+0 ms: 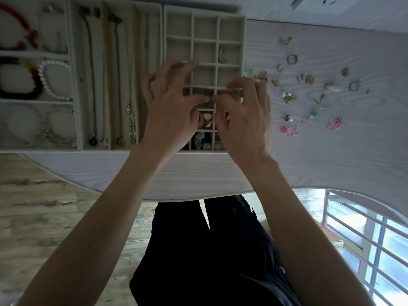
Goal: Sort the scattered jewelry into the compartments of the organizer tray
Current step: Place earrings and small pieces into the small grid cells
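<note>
Both hands' (174,107) (242,115) fingers pinching something tiny, unclear, over beige gridded tray (205,38).

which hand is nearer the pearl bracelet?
Left. The left hand is over the grid tray, toward the side where the pearl bracelet lies in its own tray. The right hand is beyond it, near the loose earrings.

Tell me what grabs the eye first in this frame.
Two hands, the left hand and right hand, meet fingertip to fingertip over the gridded tray at centre, apparently pinching something too small to identify. Right of the tray, loose earrings lie scattered on the white table, two pink flowers standing out.
</note>
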Motion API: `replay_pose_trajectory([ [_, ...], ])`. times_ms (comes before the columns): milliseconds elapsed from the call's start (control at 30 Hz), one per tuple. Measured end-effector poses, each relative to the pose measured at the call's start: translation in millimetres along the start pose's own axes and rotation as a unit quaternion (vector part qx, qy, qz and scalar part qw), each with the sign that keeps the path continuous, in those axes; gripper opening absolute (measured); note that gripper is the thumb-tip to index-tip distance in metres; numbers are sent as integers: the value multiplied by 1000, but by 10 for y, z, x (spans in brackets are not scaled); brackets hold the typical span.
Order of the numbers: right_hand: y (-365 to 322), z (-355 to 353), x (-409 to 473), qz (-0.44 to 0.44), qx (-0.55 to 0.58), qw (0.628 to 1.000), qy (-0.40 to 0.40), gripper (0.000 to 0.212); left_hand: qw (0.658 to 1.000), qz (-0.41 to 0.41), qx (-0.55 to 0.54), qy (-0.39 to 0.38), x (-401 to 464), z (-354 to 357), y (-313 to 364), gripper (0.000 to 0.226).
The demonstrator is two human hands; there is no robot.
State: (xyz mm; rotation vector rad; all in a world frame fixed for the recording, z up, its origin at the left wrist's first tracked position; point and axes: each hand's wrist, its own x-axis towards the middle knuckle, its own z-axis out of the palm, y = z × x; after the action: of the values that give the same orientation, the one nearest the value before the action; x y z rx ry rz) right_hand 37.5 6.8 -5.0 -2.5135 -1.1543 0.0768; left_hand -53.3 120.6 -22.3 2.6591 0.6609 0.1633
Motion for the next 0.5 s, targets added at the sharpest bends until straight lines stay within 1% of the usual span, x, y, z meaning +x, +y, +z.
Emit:
replay_pose_trajectory([
  [167,-31,-21,-36,-32,-13,999,-26,15,999,-22,15,21,-55,-80,-51,27],
  [267,-53,-13,-39,-41,-30,998,-38,20,999,-4,43,32,-118,-146,-86,24],
  [367,-52,0,-51,-41,-53,996,-55,25,997,22,73,6,-157,-154,-74,28],
  [500,-47,5,-72,-36,-33,997,-54,26,994,33,99,-16,-150,-141,-88,31],
])
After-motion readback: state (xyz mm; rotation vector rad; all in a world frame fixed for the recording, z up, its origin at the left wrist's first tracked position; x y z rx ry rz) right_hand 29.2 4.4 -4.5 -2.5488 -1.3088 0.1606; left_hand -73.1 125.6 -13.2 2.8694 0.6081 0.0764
